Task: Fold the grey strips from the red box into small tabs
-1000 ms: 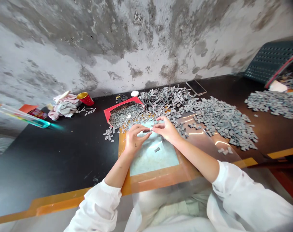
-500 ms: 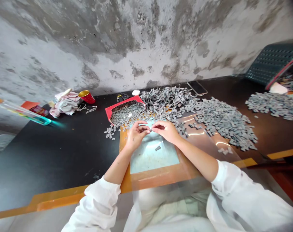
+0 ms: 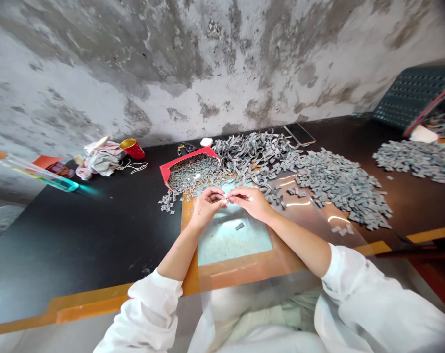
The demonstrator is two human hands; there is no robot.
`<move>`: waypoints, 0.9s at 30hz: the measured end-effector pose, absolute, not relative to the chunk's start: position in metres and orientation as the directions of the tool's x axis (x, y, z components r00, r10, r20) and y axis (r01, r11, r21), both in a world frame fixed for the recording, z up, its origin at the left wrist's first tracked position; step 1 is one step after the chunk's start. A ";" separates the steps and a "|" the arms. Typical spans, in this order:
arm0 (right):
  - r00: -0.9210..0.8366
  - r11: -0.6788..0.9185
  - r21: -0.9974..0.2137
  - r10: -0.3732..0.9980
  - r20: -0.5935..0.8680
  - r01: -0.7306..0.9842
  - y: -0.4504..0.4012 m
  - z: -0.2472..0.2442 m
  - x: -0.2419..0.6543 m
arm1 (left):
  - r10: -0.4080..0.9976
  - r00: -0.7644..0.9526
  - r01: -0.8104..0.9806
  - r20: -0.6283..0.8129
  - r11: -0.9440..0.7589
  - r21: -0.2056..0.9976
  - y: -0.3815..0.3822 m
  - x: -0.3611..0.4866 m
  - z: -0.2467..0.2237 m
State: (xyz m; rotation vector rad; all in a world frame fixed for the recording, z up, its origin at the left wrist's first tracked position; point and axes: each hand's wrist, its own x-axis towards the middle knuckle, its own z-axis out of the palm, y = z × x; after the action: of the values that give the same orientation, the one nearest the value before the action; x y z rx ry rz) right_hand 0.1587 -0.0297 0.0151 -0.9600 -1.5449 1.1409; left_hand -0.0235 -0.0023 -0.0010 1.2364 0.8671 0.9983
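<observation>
The left hand [image 3: 207,208] and right hand [image 3: 255,202] are pinching a small piece [image 3: 227,199] between their fingertips above the pale sheet [image 3: 230,250], apparently mid-operation; the gray pile [image 3: 340,184] and red box [image 3: 165,172] are holding many more, finished or unfinished being unclear. Fingers are hiding the held piece's axis; a loose gray piece [image 3: 239,226] is lying on the sheet, its long axis running sideways, right end farther away.
</observation>
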 end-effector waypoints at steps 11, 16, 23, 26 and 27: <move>-0.176 -0.185 -0.897 0.977 -0.123 -0.402 -0.025 0.001 0.148 | 0.944 0.330 -0.213 -0.022 0.098 0.972 -0.006 -0.025 0.002; -0.210 -0.243 -0.890 0.962 -0.171 -0.387 -0.028 0.000 0.146 | 0.935 0.344 -0.060 0.083 -0.066 0.996 -0.008 -0.022 0.003; -0.234 -0.283 -0.851 0.952 -0.195 -0.442 -0.031 0.007 0.143 | 0.889 0.391 -0.053 0.236 -0.234 0.971 -0.013 -0.020 0.001; -0.238 -0.300 -0.844 0.948 -0.212 -0.444 -0.031 0.008 0.144 | 0.875 0.396 -0.062 0.277 -0.275 0.959 -0.012 -0.021 0.000; -0.238 -0.306 -0.843 0.946 -0.219 -0.442 -0.031 0.007 0.144 | 0.868 0.403 -0.055 0.290 -0.293 0.954 -0.012 -0.021 0.000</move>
State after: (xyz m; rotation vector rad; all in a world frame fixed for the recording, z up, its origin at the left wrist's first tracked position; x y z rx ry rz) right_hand 0.1438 -0.0309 0.0073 -0.9241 -0.8079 1.7351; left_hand -0.0210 -0.0117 0.0002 1.6002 0.7365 1.0902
